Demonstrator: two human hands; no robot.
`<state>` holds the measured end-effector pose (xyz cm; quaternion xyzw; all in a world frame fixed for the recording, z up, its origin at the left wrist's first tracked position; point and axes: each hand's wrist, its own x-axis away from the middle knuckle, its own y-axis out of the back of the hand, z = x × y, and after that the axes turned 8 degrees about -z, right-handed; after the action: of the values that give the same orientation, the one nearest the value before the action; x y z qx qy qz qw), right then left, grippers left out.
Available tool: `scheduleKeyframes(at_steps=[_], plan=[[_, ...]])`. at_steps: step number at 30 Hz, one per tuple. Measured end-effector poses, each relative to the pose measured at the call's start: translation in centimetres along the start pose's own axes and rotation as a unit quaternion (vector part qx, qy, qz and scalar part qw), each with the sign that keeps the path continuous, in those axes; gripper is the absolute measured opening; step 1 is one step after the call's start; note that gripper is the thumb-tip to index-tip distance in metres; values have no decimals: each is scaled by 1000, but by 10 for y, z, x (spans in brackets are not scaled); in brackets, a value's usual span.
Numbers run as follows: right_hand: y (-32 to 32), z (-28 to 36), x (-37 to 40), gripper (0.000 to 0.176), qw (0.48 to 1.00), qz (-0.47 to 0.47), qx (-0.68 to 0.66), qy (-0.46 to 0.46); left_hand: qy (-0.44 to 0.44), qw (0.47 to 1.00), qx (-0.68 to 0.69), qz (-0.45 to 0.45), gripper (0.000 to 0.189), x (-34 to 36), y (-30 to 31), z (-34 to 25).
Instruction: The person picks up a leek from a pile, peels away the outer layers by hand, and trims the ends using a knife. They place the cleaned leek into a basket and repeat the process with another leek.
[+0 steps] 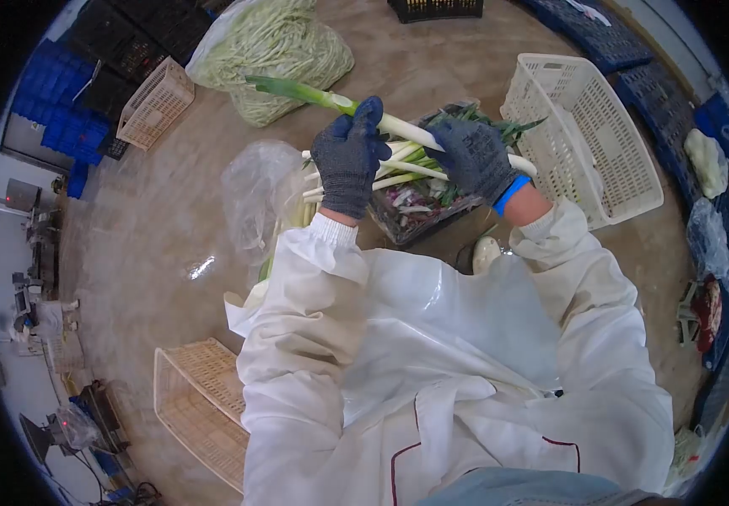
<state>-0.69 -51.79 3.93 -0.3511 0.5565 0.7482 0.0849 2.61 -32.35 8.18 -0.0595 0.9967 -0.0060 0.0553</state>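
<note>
A long leek (390, 125) with a green top and white stem is held up between my two gloved hands. My left hand (349, 156) is closed around its middle, the thumb and fingers wrapped on the stem. Near the white end, my right hand (476, 160) is closed on it too; some of its fingers are hidden behind the glove's back. Below the hands, several more leeks (406, 170) lie across a black crate (398, 232) holding leafy trimmings and purplish scraps. A clear plastic bag (259, 190) lies to the left of my left hand.
A large bag of green stalks (276, 63) stands ahead. On the right is a white plastic crate (626, 160); a beige crate (204, 405) sits at lower left, another beige crate (158, 101) farther off. Blue pallets (659, 110) line the right wall. The floor (145, 253) looks wet.
</note>
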Motion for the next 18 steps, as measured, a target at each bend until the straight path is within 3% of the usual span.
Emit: scheduleKeyframes(at_steps=[1,6,8,10,12,14,16,18], plan=[[-2,-2,-1,20,1000,-10,5,2,-45,999,-7,5,24,-1,1,6],[2,-2,-6,11,983,-51,169,49,-79,994,-54,58,20,3,6,5],[2,-1,-5,10,979,-39,193,57,-27,998,50,40,23,0,7,-4],[-4,-9,-2,14,979,-34,201,4,101,947,306,-5,32,-19,16,-11],[-4,-16,-1,18,977,-37,206,-26,11,982,186,-26,32,-20,29,-22],[-1,-19,-2,25,977,-50,205,-27,38,996,71,29,37,-30,41,-6],[5,-14,-5,38,972,-50,225,-35,121,991,4,55,44,-15,25,-16],[12,-4,-9,45,969,-59,239,-20,150,985,11,84,45,-6,14,-15]])
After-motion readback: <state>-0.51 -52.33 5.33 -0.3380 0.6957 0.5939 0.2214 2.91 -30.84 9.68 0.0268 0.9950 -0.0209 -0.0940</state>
